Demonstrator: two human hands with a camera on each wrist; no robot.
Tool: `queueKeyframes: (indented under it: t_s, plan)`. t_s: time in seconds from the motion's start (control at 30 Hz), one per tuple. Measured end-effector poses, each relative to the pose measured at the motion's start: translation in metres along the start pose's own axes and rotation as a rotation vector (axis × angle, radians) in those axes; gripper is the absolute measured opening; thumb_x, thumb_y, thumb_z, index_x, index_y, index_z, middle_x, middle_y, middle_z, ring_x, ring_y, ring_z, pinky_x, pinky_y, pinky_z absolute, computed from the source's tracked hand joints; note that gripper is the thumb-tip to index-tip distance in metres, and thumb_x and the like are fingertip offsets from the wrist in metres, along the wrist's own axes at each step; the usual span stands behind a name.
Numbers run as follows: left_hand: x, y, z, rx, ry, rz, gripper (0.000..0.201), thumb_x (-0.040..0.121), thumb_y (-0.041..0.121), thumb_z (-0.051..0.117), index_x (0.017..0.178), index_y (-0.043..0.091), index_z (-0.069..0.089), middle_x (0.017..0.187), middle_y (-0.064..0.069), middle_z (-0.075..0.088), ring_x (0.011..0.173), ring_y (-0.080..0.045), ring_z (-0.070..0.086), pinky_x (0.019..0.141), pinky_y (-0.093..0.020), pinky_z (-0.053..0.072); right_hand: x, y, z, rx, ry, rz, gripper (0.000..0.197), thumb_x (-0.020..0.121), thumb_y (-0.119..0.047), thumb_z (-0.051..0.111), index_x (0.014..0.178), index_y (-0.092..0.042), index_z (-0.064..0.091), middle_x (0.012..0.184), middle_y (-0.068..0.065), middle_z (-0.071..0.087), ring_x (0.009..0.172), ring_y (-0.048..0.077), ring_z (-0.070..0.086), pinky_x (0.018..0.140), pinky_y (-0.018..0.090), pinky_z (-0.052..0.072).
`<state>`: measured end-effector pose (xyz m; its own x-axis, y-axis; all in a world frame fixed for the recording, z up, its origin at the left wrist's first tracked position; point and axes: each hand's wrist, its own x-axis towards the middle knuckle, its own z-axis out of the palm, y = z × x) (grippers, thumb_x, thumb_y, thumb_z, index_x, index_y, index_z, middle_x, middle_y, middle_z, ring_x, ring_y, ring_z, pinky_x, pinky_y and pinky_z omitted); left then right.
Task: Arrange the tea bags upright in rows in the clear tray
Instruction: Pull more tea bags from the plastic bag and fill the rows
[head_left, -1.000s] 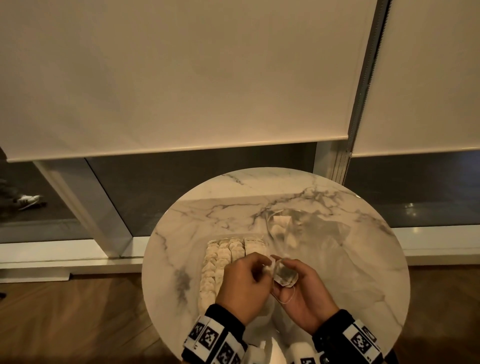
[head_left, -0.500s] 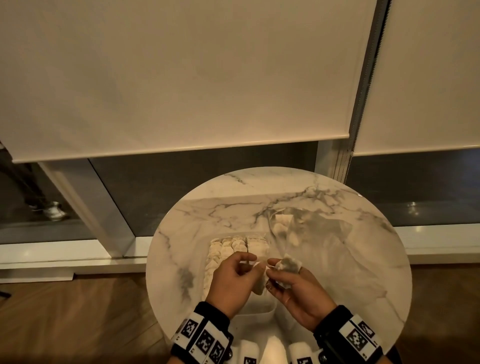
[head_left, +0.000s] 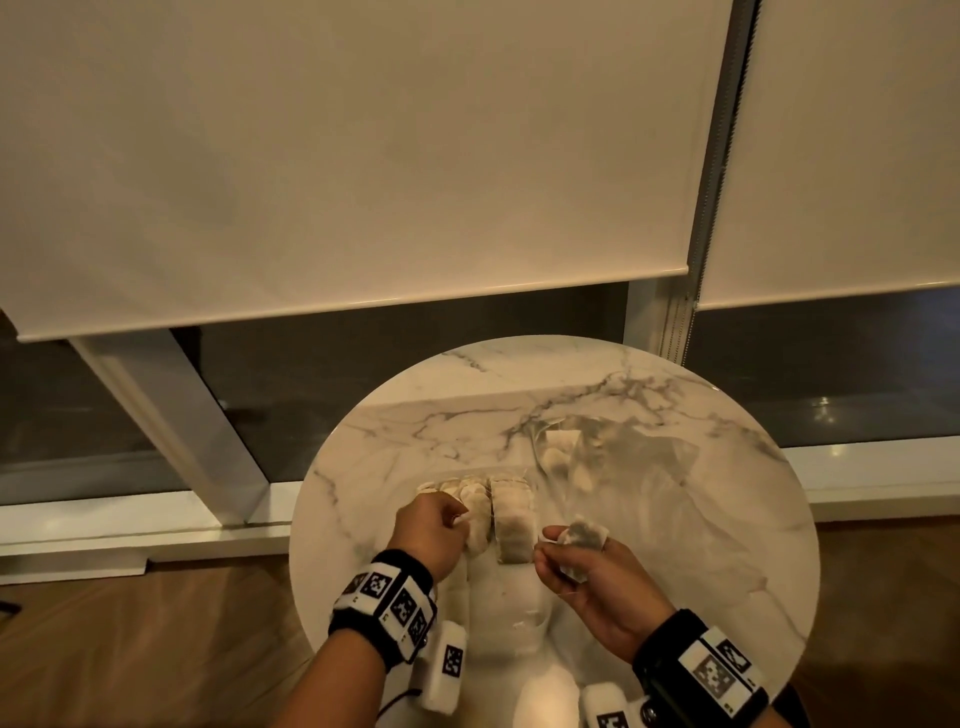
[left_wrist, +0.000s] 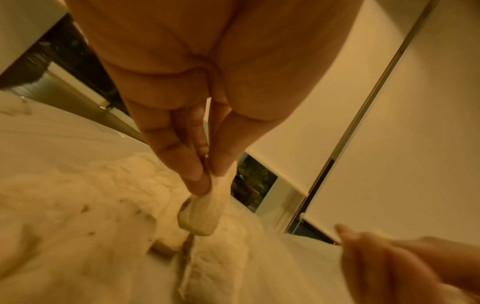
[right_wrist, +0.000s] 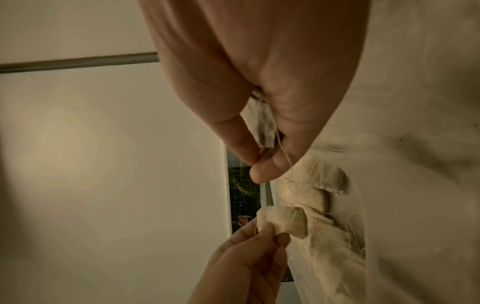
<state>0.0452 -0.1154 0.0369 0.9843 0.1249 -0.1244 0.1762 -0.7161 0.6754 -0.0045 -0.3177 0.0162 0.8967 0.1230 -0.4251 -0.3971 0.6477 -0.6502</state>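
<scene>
A clear tray (head_left: 506, 608) on the round marble table (head_left: 675, 545) holds rows of upright tea bags (head_left: 511, 514). Over the middle rows, my left hand (head_left: 460, 519) pinches a pale tea bag (left_wrist: 198, 216) by its top between thumb and fingertips (left_wrist: 197, 181). To the right of the tray, my right hand (head_left: 545, 540) pinches a second, darker tea bag (head_left: 587, 535), whose string (right_wrist: 281, 148) trails over the thumb. The right wrist view shows the left hand (right_wrist: 262, 232) with its tea bag (right_wrist: 283, 223) beside the filled tray rows (right_wrist: 327, 236).
A crumpled clear plastic bag (head_left: 623, 457) with several loose tea bags (head_left: 558, 452) lies behind and right of the tray. The table edge curves close on all sides. Roller blinds (head_left: 363, 156) and a window frame stand beyond it.
The hands, close together a second ago, have drawn apart. The left hand carried one tea bag left over the tray rows; the right keeps the other bag beside the tray.
</scene>
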Motion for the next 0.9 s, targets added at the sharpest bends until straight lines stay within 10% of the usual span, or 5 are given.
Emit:
queueKeyframes:
  t_s: [0.63,0.9]
  plan:
    - [0.062,0.014,0.023,0.266,-0.117,-0.103,0.015,0.083,0.017,0.072,0.075,0.029,0.072,0.1,-0.001,0.073,0.087,-0.018,0.067,0.077,-0.027,0.057,0.001,-0.011,-0.019,0.03,0.003,0.007,0.023,0.086,0.016,0.061,0.109,0.013,0.061,0.09,0.026,0.066,0.083,0.029,0.069,0.069,0.032,0.061]
    - [0.069,0.017,0.021,0.492,-0.079,-0.025,0.02,0.089,0.015,0.06,0.089,0.028,0.076,0.106,-0.005,0.071,0.092,-0.027,0.068,0.082,-0.037,0.059,0.003,-0.011,-0.022,0.025,0.004,0.023,0.023,0.087,0.015,0.06,0.11,0.013,0.06,0.091,0.027,0.065,0.085,0.03,0.067,0.069,0.032,0.061]
